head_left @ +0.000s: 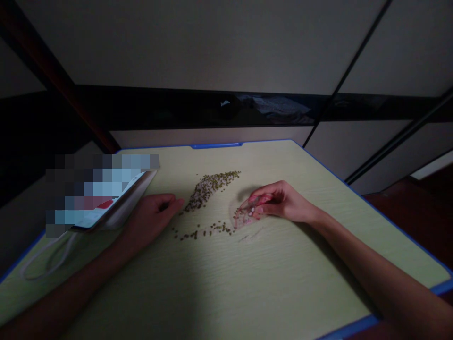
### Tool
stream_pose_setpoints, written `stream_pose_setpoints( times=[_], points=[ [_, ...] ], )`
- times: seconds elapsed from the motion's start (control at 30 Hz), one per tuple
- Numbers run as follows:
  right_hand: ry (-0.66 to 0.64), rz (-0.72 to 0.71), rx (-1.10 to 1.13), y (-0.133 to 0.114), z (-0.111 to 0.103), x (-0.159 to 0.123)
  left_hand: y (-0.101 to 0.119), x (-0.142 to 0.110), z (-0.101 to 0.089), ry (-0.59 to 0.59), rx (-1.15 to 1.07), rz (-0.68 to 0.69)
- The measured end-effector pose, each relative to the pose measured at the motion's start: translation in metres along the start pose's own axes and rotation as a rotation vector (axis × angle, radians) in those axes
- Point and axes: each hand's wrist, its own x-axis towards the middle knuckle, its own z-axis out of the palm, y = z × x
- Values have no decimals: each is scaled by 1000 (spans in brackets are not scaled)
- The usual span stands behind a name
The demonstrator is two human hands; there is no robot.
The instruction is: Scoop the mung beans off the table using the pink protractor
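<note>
On pale tabletop (219, 283): clear bag (244, 213), small pieces inside, pinched in right hand (283, 200). Green beans (212, 186) heaped and scattered beside it. Left hand (159, 208) apart, loosely curled, grip unclear.

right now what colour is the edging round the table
Blue around the pale yellow-green table, seen best in the head view.

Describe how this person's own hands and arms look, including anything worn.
The left hand and right hand are ungloved. No sleeve shows on the slim left forearm or right forearm, and no watch or bracelet is visible. The dim, soft picture leaves rings and nails unclear.
</note>
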Motion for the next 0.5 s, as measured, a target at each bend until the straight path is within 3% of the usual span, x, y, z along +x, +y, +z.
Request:
stream_pose_setpoints(
  times=[0.5],
  points=[
    [112, -25, -14, -3, 11, 3, 2, -2, -1, 10, 1, -9]
  ],
)
